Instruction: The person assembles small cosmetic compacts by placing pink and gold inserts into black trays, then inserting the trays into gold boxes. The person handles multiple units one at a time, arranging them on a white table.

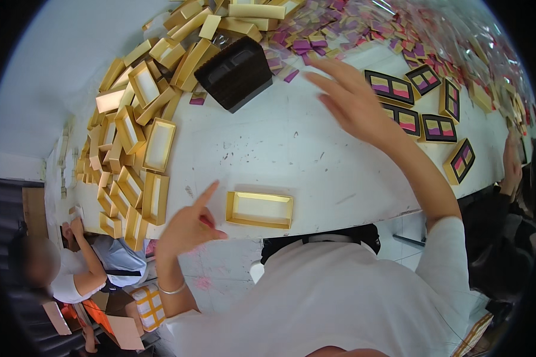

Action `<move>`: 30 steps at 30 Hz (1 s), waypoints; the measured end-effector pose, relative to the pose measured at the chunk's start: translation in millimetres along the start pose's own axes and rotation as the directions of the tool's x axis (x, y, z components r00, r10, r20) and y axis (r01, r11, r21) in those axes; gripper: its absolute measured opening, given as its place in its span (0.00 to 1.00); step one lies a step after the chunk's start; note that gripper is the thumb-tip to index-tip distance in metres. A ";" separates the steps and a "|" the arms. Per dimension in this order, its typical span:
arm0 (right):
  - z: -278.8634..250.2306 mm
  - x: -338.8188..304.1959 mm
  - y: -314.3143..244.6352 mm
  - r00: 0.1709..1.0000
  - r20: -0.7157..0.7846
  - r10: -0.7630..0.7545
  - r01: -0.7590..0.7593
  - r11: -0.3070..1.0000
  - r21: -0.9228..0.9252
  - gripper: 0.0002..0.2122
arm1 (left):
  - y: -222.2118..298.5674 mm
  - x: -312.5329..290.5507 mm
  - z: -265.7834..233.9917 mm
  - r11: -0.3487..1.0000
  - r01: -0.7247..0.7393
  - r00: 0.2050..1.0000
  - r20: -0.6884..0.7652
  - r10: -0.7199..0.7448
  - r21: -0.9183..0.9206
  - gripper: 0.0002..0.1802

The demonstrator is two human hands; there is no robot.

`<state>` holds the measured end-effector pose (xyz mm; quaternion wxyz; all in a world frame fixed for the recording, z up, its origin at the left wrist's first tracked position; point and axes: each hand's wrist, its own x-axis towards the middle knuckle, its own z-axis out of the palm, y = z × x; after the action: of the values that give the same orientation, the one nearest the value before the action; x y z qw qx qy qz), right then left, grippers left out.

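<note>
My left hand (187, 229) is at the table's near edge, index finger and thumb spread apart. A small red patch shows between them; I cannot make out what it is. Just to its right lies an empty gold box (259, 209) with a pale inside, not touched by the hand. My right hand (357, 107) reaches over the table with fingers stretched, slightly blurred, and nothing shows in it. Beside it are filled boxes (389, 87) with black inserts and purple and pink pieces. A stack of black inserts (235, 74) stands to the left of that hand.
Many empty gold boxes (158, 144) are heaped along the left. Loose purple, pink and gold pieces (333, 30) cover the far side, with clear plastic (446, 35) at the far right. A person (80, 265) works at the left; another person's hand (511, 157) shows at the right.
</note>
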<state>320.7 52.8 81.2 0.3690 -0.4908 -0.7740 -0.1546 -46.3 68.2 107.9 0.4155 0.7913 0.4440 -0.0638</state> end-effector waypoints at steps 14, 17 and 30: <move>55.6 105.4 37.5 0.994 -0.065 -0.088 0.094 0.990 0.104 0.09 | 60.3 84.6 62.6 0.932 -0.279 0.928 -0.186 0.324 0.231 0.37; 2.0 64.9 12.4 0.868 0.127 0.480 -0.490 0.786 0.377 0.16 | 62.2 91.1 66.6 0.952 -0.254 0.945 -0.168 0.282 0.171 0.37; -57.5 -45.2 -35.4 0.383 0.771 0.509 -0.921 0.271 0.279 0.10 | 87.7 107.8 65.3 0.957 -0.271 0.955 -0.095 0.280 0.100 0.36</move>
<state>325.0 -27.7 92.0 0.3128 -0.6451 -0.5024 0.4834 101.9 68.8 67.7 0.3612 0.8649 0.3480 0.0188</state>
